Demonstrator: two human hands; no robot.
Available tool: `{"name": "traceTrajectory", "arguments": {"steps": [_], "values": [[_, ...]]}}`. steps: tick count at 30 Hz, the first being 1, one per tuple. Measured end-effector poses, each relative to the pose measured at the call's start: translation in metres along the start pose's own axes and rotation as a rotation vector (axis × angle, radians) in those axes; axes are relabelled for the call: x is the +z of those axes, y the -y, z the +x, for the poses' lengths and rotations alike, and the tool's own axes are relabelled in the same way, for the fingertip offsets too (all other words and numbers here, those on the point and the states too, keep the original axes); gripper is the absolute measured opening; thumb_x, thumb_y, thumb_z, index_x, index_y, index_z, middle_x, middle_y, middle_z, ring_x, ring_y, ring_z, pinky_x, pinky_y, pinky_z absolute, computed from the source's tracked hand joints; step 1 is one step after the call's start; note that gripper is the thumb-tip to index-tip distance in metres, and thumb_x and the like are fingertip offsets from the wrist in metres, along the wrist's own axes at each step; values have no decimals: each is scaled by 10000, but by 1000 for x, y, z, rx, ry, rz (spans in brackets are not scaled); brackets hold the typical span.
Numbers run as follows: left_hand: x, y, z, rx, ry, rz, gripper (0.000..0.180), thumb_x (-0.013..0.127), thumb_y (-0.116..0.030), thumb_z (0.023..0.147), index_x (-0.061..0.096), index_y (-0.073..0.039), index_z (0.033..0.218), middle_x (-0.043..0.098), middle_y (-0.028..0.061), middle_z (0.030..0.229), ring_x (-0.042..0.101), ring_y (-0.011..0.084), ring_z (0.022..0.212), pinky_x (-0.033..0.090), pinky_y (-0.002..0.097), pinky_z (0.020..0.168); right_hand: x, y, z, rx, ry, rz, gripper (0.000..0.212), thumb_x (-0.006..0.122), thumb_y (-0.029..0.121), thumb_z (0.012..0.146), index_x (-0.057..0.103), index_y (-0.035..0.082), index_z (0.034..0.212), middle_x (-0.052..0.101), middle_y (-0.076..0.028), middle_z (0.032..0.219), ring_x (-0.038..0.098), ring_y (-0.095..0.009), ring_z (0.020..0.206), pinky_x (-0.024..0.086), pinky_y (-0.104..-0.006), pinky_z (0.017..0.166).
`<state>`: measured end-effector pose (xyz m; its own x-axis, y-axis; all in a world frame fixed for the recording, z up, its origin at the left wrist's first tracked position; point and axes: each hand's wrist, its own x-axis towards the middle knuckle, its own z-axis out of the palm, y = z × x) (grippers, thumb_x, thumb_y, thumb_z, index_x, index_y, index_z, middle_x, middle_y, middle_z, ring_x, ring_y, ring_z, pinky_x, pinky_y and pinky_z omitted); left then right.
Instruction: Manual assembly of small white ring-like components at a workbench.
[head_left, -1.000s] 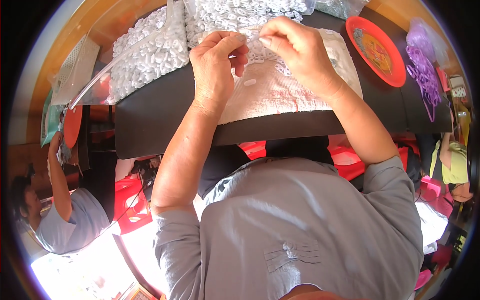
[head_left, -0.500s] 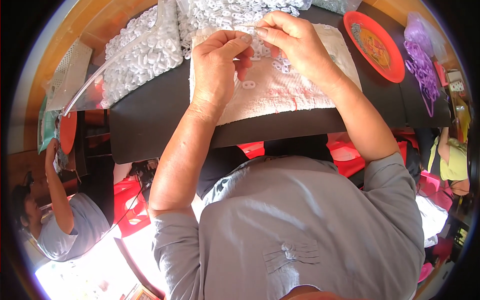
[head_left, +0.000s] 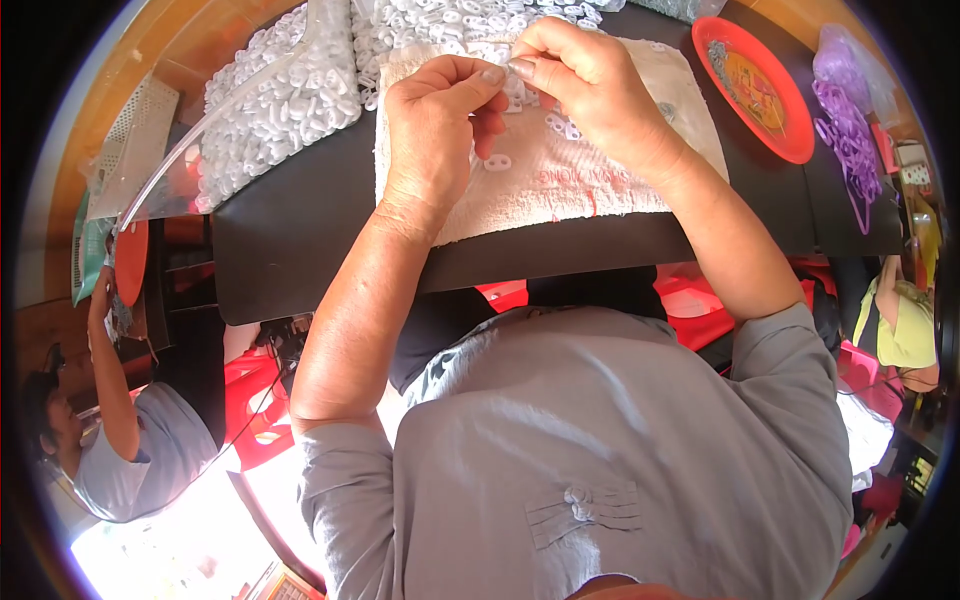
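Observation:
Both hands are raised over a cream towel (head_left: 520,205), with their pinched fingertips almost meeting. My left hand (head_left: 435,115) presses thumb against forefinger, its other fingers curled below; what it pinches is too small to make out. Opposite it, my right hand (head_left: 590,85) also pinches thumb and forefinger together, and what lies between them is hidden. On the towel below sits a small white two-holed plastic piece (head_left: 497,162). A few more white pieces (head_left: 563,126) lie under my right hand.
A clear bag (head_left: 285,95) full of white plastic pieces lies at the left, with a loose heap (head_left: 430,25) behind my hands. To the right are a red oval tray (head_left: 755,90) holding small grey parts and a purple strap bundle (head_left: 848,140). A co-worker (head_left: 140,430) is at far left.
My two hands stay pinched in nearly the same place, with only slight finger movement. The whole view has shifted a little.

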<state>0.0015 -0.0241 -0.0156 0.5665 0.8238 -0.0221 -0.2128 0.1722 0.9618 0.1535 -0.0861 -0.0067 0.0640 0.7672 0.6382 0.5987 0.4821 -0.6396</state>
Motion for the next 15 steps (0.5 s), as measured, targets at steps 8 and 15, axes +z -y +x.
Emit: {"name": "traceTrajectory", "arguments": {"steps": [8,15], "values": [[0,-2,-2,19,-40,15,104,603,-56,906,628,42,880,607,63,702,533,100,555,402,236,452,3,-1,-1,7,50,6,32,557,-12,856,558,-30,882,605,-151,738,606,-223,687,475,-324,624],[-7,0,5,92,-135,-122,94,621,-41,884,613,49,857,610,86,705,543,126,537,400,256,438,4,6,0,197,-24,70,67,569,53,919,600,-7,918,649,-86,782,604,-215,696,479,-311,650]]}}
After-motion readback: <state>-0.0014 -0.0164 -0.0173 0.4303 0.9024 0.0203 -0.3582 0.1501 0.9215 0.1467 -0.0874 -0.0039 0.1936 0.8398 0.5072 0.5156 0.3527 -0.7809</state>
